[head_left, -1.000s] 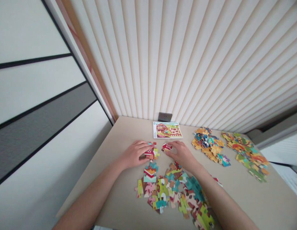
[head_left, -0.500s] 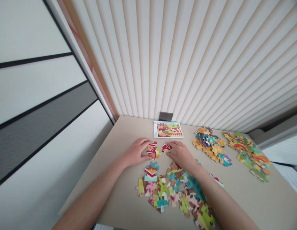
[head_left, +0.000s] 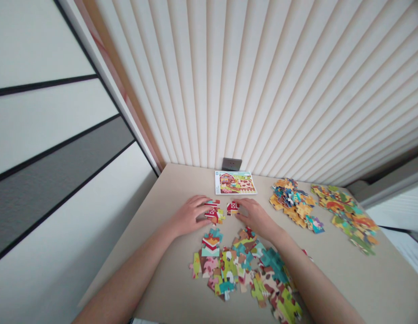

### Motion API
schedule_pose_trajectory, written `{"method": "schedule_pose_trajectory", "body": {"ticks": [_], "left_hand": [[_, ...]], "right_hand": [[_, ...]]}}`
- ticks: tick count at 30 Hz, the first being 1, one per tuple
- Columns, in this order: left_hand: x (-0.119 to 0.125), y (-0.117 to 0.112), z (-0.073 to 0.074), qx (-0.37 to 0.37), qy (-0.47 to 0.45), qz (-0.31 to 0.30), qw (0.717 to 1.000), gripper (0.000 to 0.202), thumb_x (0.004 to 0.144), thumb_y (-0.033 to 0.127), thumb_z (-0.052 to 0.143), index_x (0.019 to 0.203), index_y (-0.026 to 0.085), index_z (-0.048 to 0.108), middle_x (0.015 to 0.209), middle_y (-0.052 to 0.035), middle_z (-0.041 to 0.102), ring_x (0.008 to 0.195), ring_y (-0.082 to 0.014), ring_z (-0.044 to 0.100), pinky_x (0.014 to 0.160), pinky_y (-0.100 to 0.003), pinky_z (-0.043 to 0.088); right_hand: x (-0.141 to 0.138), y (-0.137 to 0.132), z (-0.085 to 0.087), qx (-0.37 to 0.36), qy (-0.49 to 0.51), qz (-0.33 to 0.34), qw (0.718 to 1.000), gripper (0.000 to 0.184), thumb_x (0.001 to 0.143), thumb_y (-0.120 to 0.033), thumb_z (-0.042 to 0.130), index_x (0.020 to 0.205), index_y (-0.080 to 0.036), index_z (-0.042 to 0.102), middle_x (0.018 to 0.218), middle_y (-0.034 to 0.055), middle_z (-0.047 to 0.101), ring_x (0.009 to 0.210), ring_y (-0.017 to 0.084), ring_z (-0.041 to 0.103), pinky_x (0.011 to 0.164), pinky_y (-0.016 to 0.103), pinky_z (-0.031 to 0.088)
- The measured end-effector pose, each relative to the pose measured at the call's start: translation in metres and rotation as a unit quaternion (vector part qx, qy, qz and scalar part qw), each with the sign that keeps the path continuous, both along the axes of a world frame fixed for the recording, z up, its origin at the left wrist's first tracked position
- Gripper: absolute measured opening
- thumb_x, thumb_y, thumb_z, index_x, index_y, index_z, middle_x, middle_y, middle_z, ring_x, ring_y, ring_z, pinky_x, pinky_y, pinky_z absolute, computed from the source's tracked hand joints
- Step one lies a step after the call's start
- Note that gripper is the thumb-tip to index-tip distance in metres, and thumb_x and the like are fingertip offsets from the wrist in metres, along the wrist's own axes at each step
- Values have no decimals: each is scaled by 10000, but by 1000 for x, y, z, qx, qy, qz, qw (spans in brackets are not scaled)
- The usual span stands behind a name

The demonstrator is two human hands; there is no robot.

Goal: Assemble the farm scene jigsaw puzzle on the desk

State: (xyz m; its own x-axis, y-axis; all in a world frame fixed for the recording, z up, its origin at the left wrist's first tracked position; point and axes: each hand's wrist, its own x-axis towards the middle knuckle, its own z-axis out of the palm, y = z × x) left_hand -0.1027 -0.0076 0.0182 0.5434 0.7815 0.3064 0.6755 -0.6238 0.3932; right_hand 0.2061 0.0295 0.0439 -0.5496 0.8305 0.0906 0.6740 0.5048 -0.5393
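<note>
My left hand (head_left: 191,215) rests on the table with thumb and fingers spread around the left edge of a small joined group of red barn puzzle pieces (head_left: 213,212). Across a narrow gap, my right hand (head_left: 255,217) pinches a red puzzle piece with a white crossed window (head_left: 232,207) at its right edge. Just beyond both hands lies the picture card (head_left: 235,183) showing a barn and a cow. Nearer to me, a loose pile of farm puzzle pieces (head_left: 229,265) spreads between my forearms, partly hidden by the right one.
A heap of orange and blue puzzle pieces (head_left: 291,200) lies to the right, with a flatter heap of green and orange pieces (head_left: 347,216) beyond it. A dark wall socket (head_left: 232,164) sits on the ribbed wall (head_left: 215,90) behind the table (head_left: 155,202).
The piece in my right hand has turned to sit straighter, its gap to the group about the same. My left hand stays beside the group. The whole view has shifted slightly.
</note>
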Motion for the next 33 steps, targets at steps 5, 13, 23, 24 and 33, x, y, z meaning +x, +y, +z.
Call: {"method": "schedule_pose_trajectory", "body": {"ticks": [5, 13, 23, 24, 33], "left_hand": [[1, 1, 1, -4, 22, -2, 1000, 422, 932, 561, 674, 1270, 309, 703, 1465, -80, 588, 1382, -307, 502, 1177, -517, 403], [2, 0, 2, 0, 28, -7, 1000, 441, 931, 572, 668, 1280, 305, 704, 1484, -93, 580, 1400, -315, 489, 1181, -541, 395], [3, 0, 1, 2, 26, -8, 1000, 464, 910, 585, 688, 1276, 299, 700, 1494, -101, 563, 1414, -319, 473, 1194, -548, 374], [4, -1, 2, 3, 26, -8, 1000, 463, 905, 588, 694, 1265, 296, 702, 1492, -97, 565, 1413, -316, 476, 1200, -543, 368], [6, -1, 3, 26, 10, -6, 1000, 508, 868, 593, 742, 1264, 279, 685, 1407, -87, 628, 1364, -300, 528, 1217, -527, 335]], "right_hand": [[-1, -1, 0, 9, 8, -1, 1000, 451, 923, -217, 686, 1371, -228, 637, 1292, 102, 690, 1219, 265, 618, 1081, 409, 458], [-3, -3, 1, 12, 16, 4, 1000, 391, 940, -229, 672, 1330, -228, 657, 1283, 103, 692, 1217, 261, 620, 1082, 421, 458], [-5, -2, 2, 17, 5, -4, 1000, 384, 935, -226, 668, 1319, -230, 672, 1277, 101, 703, 1220, 263, 624, 1082, 416, 459], [-5, -2, 2, 16, 3, -4, 1000, 385, 937, -228, 665, 1322, -229, 671, 1282, 103, 701, 1226, 263, 621, 1084, 415, 458], [-6, -4, 2, 17, -5, -1, 1000, 382, 942, -228, 659, 1323, -203, 665, 1289, 122, 700, 1235, 268, 616, 1091, 419, 449]]}}
